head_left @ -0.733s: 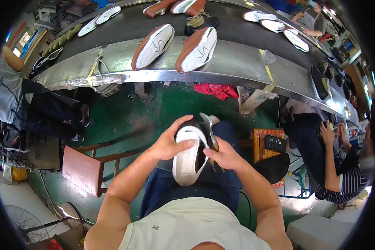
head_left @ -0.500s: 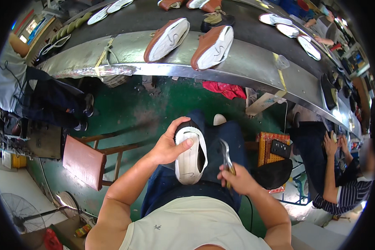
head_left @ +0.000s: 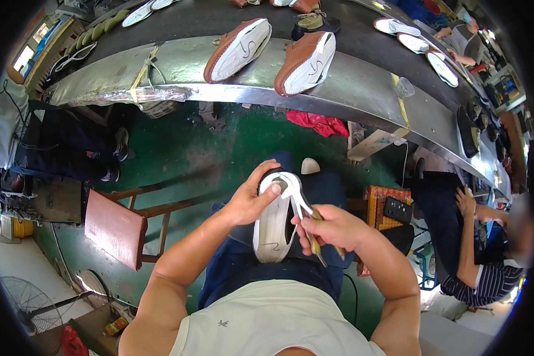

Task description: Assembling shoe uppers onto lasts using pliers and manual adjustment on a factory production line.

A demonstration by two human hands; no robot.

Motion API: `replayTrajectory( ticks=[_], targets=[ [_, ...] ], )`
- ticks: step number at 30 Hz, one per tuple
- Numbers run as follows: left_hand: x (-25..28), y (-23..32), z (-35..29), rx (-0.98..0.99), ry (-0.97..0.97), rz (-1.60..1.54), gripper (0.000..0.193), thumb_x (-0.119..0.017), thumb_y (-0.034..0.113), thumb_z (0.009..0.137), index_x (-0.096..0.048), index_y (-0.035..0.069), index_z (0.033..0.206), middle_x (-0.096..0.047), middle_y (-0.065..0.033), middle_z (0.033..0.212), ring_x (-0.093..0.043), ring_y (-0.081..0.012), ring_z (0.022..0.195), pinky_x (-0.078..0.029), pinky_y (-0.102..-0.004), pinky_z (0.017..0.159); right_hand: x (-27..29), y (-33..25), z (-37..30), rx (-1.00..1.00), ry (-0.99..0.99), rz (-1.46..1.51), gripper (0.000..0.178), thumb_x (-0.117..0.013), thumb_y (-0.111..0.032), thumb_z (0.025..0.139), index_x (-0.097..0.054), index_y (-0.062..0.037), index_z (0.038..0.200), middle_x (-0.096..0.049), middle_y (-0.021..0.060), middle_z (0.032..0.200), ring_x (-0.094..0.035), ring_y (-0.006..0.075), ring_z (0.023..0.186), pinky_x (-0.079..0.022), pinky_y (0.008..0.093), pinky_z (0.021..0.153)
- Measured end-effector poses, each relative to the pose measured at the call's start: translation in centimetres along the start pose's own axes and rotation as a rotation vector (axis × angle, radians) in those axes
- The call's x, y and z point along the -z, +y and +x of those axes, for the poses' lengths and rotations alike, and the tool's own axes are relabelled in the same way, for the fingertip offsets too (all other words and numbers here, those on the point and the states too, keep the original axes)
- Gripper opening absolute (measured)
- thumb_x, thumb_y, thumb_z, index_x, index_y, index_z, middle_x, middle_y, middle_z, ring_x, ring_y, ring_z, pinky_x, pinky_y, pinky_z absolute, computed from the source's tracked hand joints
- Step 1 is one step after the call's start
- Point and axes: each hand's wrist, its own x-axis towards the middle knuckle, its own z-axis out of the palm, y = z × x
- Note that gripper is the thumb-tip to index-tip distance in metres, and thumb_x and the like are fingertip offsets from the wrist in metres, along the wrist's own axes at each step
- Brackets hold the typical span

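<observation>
A shoe rests bottom-up across my lap, its pale sole side marked with a dark scribble and its toe pointing away. My left hand grips the toe end, thumb pressed on the pale bottom and fingers wrapped around the dark upper. In my right hand are pliers, with metal jaws and worn yellowish handles spread apart. Their jaws meet the white edge of the shoe's upper on the right side near the toe. Whether the jaws are closed on that edge is hard to make out.
Ahead runs a metal-edged bench, with brown shoes and others standing on it. A padded stool is on my left. To the right, a person in a striped sleeve sits near a woven seat. Another person stands at left.
My right hand has brought the pliers up and left, from beside the shoe to its right upper edge. The shoe has shifted slightly right. My left thumb now lies nearer the toe.
</observation>
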Motion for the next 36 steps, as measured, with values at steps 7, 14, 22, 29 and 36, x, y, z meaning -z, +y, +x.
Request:
replayTrajectory(
  ticks=[7, 14, 22, 29, 36],
  targets=[
    [2.8, -3.2, 2.4, 0.170, -0.129, -0.406, 0.069, -0.077, 0.016, 0.091, -0.043, 0.011, 0.152, -0.056, -0.0058, 0.140, -0.054, -0.0144, 0.122, -0.044, -0.0329, 0.107, 3.8, 6.5, 8.2, 0.590, 0.534, -1.084, 0.026, -0.061, -0.026, 0.100, -0.060, -0.0003, 0.105, -0.066, 0.0210, 0.082, -0.066, 0.0427, 0.077, -0.054, 0.0489, 0.071],
    [5.8, 2.7, 4.5, 0.168, -0.526, 0.185, 0.093, -0.069, -0.001, 0.084, -0.022, 0.010, 0.163, -0.053, -0.0113, 0.144, -0.050, -0.0203, 0.130, -0.035, -0.0327, 0.114, 3.0, 5.0, 5.1, 0.642, 0.596, -0.999, 0.026, -0.062, -0.025, 0.099, -0.063, 0.0001, 0.106, -0.068, 0.0224, 0.087, -0.066, 0.0440, 0.084, -0.052, 0.0487, 0.073],
    [-0.8, -0.1, 3.5, 0.393, 0.048, -0.164, 0.053, -0.066, 0.020, 0.101, -0.045, 0.015, 0.149, -0.062, -0.0049, 0.120, -0.057, -0.0132, 0.110, -0.048, -0.0304, 0.098, 3.8, 4.7, 0.3, 0.336, 0.340, -0.638, 0.029, -0.062, -0.030, 0.100, -0.061, -0.0006, 0.099, -0.064, 0.0122, 0.075, -0.063, 0.0228, 0.068, -0.050, 0.0383, 0.066],
    [-2.7, 3.9, 2.3, -0.022, 0.163, -0.075, 0.051, -0.063, 0.000, 0.094, -0.051, 0.009, 0.143, -0.056, -0.0158, 0.137, -0.054, -0.0243, 0.127, -0.042, -0.0333, 0.107, 2.9, 13.5, -6.3, 0.569, 0.498, -1.133, 0.038, -0.071, -0.033, 0.094, -0.067, -0.0001, 0.113, -0.068, 0.0181, 0.106, -0.068, 0.0257, 0.095, -0.055, 0.0372, 0.079],
    [-8.6, 2.3, 1.1, -0.750, -0.086, 0.356, 0.109, -0.078, -0.004, 0.072, -0.015, 0.001, 0.160, -0.029, -0.0354, 0.156, -0.036, -0.0543, 0.142, -0.037, -0.0513, 0.115, 4.0, 13.4, -0.2, 0.234, -0.071, 0.798, 0.063, -0.045, -0.061, 0.103, -0.063, -0.0045, 0.125, -0.070, 0.0107, 0.115, -0.070, 0.0228, 0.101, -0.058, 0.0356, 0.076]
  ],
)
